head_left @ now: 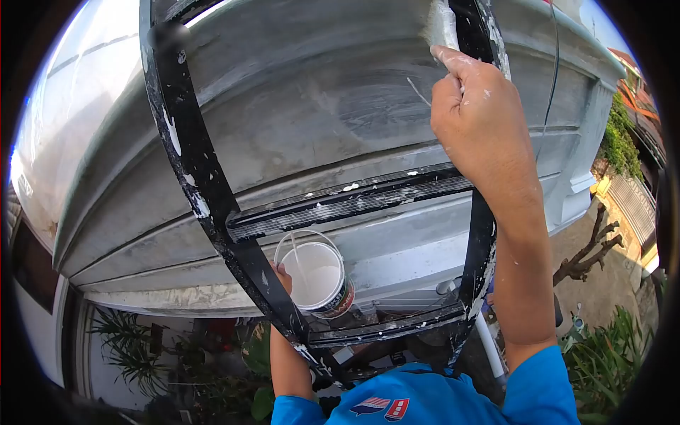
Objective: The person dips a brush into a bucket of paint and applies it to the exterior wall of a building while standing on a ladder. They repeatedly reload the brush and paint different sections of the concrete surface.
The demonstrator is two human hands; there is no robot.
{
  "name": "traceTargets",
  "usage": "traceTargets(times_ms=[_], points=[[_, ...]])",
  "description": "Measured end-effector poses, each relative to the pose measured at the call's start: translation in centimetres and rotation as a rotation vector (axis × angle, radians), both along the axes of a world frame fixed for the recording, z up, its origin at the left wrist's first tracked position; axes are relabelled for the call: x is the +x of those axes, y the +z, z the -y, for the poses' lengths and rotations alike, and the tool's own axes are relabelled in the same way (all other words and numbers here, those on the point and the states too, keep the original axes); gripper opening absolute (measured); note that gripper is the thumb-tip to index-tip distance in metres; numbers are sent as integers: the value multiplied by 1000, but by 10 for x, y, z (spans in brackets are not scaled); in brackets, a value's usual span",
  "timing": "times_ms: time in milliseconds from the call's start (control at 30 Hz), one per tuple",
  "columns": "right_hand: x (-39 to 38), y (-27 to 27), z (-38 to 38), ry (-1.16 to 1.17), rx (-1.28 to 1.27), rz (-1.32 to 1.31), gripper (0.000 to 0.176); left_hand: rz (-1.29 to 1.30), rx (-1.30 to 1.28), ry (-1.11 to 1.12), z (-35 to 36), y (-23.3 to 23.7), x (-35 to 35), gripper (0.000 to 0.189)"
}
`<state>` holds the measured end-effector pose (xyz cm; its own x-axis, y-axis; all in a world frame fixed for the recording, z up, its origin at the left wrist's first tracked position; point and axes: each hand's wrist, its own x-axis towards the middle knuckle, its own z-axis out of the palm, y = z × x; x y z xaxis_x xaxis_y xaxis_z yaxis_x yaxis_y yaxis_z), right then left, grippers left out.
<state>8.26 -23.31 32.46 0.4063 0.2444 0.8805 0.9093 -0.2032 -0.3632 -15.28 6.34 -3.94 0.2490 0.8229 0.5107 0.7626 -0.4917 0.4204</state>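
My right hand (476,99) is closed around a paintbrush (443,27) with white bristles, raised near the top of the ladder's right rail. White specks mark its fingers. The brush lies against or close to the grey wall (319,120), where a darker smeared patch shows. Low on the left, my left hand (282,278) holds a paint bucket (319,278) at its rim or handle; most of that hand is behind the ladder rail. Inside the bucket is white paint, and its wire handle stands up.
A black, paint-spattered ladder (354,202) stands between me and the wall. A thin cable (555,64) hangs at the right. Far below are plants (602,361), a bare branched trunk (586,251) and a white pipe (490,345).
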Motion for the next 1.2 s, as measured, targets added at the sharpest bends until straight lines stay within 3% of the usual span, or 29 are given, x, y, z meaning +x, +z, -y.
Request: traceTargets(times_ms=[133,233,333,500,633,733,767,867,967,1067,1200], points=[[-48,0,-60,172,-139,68,28,-71,109,25,-4,-11,-3,20],[-90,-2,-102,384,-36,146,16,-98,195,26,-5,-10,-2,19],[-83,7,-109,788,-169,64,21,-23,229,-1,-11,-18,-4,17],[-20,9,-57,572,-98,-228,36,10,165,29,-3,-18,-1,14],[15,3,-13,327,31,-202,34,-37,-14,19,13,15,0,14],[-10,-6,-18,278,222,103,31,-18,-47,2,7,14,2,15],[-30,-6,-13,363,59,-45,30,-35,-58,5,10,17,1,15],[-58,-9,-54,532,-72,276,28,-49,-63,30,18,28,4,15],[-52,0,-86,353,-215,381,28,-6,11,44,17,16,6,15],[-25,10,-56,267,-219,225,29,-31,-26,22,21,26,4,15],[2,-1,-10,-128,-275,420,32,-1,-45,-20,10,20,2,15]])
